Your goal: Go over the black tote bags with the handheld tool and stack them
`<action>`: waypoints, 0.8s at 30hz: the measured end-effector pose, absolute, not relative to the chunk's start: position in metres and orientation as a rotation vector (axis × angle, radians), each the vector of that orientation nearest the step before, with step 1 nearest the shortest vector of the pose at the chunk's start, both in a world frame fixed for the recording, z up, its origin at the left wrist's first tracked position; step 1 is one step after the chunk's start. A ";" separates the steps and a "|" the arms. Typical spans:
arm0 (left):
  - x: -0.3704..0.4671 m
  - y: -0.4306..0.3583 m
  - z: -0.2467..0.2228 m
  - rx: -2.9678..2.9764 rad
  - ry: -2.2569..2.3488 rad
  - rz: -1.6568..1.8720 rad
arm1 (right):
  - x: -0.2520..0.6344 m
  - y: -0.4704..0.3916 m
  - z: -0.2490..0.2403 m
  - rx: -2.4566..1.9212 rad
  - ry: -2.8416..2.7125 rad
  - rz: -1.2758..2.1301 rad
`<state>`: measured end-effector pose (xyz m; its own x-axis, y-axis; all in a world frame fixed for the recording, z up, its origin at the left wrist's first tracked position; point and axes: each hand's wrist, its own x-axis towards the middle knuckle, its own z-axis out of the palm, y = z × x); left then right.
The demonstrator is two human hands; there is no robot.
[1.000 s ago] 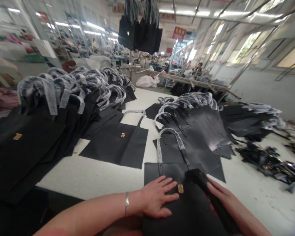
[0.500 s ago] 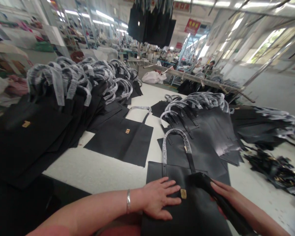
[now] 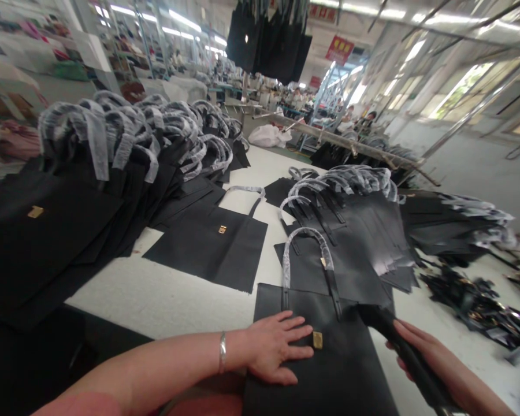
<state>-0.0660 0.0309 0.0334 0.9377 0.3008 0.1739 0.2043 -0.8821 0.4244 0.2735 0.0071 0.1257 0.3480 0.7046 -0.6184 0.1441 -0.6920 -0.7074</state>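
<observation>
My left hand (image 3: 279,349) lies flat, fingers spread, on a black bag panel (image 3: 346,370) at the front of the table. Just right of its fingertips is a small gold metal plate (image 3: 318,340) on that panel. The panel's looped handle (image 3: 307,232), wrapped in clear film, stretches away over another panel behind. In my right hand (image 3: 429,352) is a long black tool (image 3: 409,349), its fingers wrapped round the grip. The tool's dark head points left at the panel's upper right edge; whether it touches is unclear, as is its exact kind.
A single black panel with a gold fitting (image 3: 205,248) lies at centre on the white table (image 3: 164,289). Piled film-handled panels (image 3: 69,214) fill the left. More stacked panels (image 3: 368,225) lie ahead right, beside a heap of black straps with metal parts (image 3: 472,306).
The black tool in my right hand has shifted right, toward the edge of the panel, uncovering more of it. My left hand stays flat in about the same place on the panel.
</observation>
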 end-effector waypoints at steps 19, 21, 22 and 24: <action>-0.065 0.031 0.034 2.678 0.369 0.327 | 0.267 0.028 0.115 -1.945 -0.787 1.145; -0.065 0.031 0.033 2.680 0.367 0.331 | 0.266 0.023 0.120 -1.921 -0.774 1.079; -0.065 0.031 0.033 2.682 0.363 0.332 | 0.266 0.019 0.123 -1.916 -0.762 1.065; -0.065 0.031 0.032 2.687 0.366 0.340 | 0.269 0.009 0.129 -1.922 -0.732 1.044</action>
<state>-0.0651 0.0312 0.0315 0.9361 0.3017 0.1811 0.2030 -0.8834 0.4223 0.2691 0.0085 0.1292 0.4893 0.7773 -0.3955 0.1062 -0.5033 -0.8576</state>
